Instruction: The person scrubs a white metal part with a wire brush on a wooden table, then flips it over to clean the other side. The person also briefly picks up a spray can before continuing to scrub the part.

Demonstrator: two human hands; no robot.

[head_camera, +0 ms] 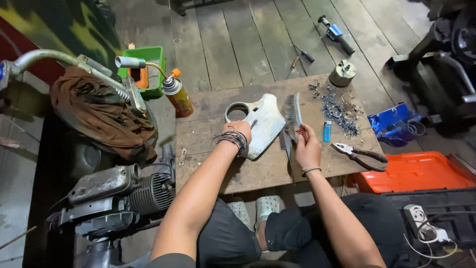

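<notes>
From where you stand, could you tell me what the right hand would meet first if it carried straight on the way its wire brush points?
The right hand holds the wire brush pointing away across the wooden board. Straight ahead lies bare board, then probably floor planks. The pale metal cover sits just left of that line; depth is hard to judge.

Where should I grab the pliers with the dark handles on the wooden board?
Grab the metal pliers with dark handles by the two handles, coming from the right, near the orange plastic lid. The handles spread toward that side, while the metal nose points left toward the right hand, so it is probably safest to keep fingers off the nose.
</notes>
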